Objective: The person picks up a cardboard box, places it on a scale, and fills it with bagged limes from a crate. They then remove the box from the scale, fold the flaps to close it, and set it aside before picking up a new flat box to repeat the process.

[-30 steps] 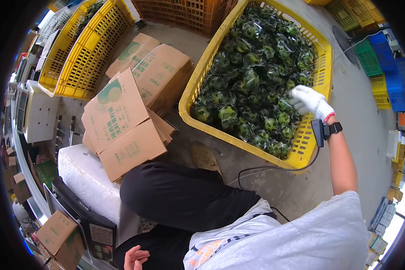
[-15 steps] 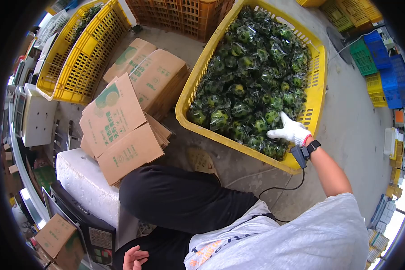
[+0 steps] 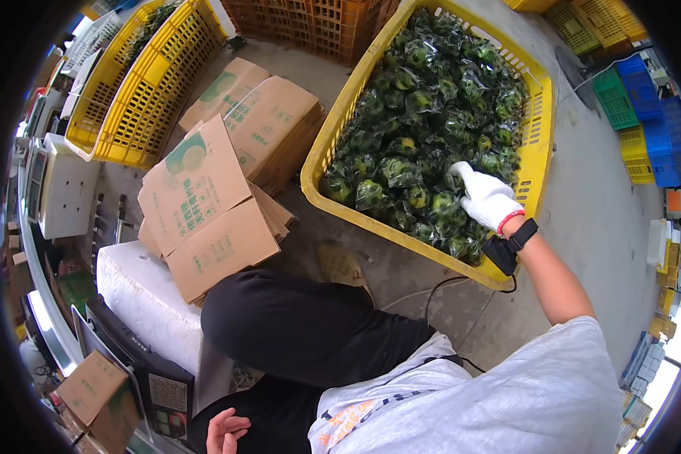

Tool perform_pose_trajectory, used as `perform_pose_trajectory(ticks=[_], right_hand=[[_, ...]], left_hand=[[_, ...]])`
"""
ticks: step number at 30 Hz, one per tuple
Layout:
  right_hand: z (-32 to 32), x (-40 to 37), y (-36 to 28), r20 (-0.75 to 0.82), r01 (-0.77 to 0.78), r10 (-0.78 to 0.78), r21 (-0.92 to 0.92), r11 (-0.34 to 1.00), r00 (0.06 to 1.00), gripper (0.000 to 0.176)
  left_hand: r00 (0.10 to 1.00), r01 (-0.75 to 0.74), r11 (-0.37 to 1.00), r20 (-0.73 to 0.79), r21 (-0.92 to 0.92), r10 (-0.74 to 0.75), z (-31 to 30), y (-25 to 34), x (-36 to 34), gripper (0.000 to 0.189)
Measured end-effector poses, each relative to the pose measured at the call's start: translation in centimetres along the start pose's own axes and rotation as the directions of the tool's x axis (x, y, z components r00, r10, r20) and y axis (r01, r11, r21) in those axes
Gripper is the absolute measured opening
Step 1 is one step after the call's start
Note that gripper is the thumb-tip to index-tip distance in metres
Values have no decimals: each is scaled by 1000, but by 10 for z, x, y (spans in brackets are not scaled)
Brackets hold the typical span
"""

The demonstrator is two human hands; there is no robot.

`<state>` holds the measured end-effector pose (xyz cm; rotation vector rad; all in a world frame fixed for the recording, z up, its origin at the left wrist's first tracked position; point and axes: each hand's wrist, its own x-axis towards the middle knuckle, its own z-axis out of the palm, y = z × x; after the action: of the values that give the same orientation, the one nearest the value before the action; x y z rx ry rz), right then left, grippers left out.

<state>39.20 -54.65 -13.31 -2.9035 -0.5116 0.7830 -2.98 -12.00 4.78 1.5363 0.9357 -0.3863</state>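
My right hand (image 3: 488, 198), in a white knit glove with a red cuff edge, reaches over a large yellow crate (image 3: 401, 240). The crate is full of limes (image 3: 401, 172), wrapped in clear plastic. Index finger and thumb are spread apart, their tips right at the wrapped fruit near the crate's right side. A black device (image 3: 499, 256) with a cable is strapped on that wrist. Bare and loosely curled, my left hand (image 3: 225, 431) rests by my lap at the bottom edge, with nothing visible in it.
Flat printed cardboard cartons (image 3: 212, 189) are stacked left of the crate, partly over a white foam box (image 3: 144, 295). A scale (image 3: 166, 397) stands at lower left. Yellow crates (image 3: 155, 91) are at upper left, an orange crate (image 3: 303, 26) behind, blue crates (image 3: 662, 136) at right.
My right hand has moved slightly up and left over the limes, and its wrist has turned. My left hand stays by my lap. The view has shifted a little.
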Motion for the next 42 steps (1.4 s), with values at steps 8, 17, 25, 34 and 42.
perform_pose_trajectory(ticks=[8, 17, 25, 34, 42], right_hand=[[60, 18, 27, -302, -290, 369, 277, 916, 879, 53], [31, 41, -17, 53, -139, 142, -59, 989, 988, 66], [11, 42, -21, 314, -106, 98, 9, 994, 944, 74], [-11, -22, -39, 128, -113, 16, 925, -361, 992, 54], [-123, -12, -253, 20, 123, -670, 978, 166, 742, 37]], left_hand=[[999, -37, 999, 6, -16, 37, -2, -5, -2, 52], [999, -45, 999, -4, -17, 45, -1, -8, -2, 52], [996, -91, 994, -5, -57, 91, -2, -12, -9, 50], [987, -144, 984, 61, -104, 151, -13, -20, -10, 49], [945, -321, 940, 20, -112, 325, -5, -21, -34, 48]])
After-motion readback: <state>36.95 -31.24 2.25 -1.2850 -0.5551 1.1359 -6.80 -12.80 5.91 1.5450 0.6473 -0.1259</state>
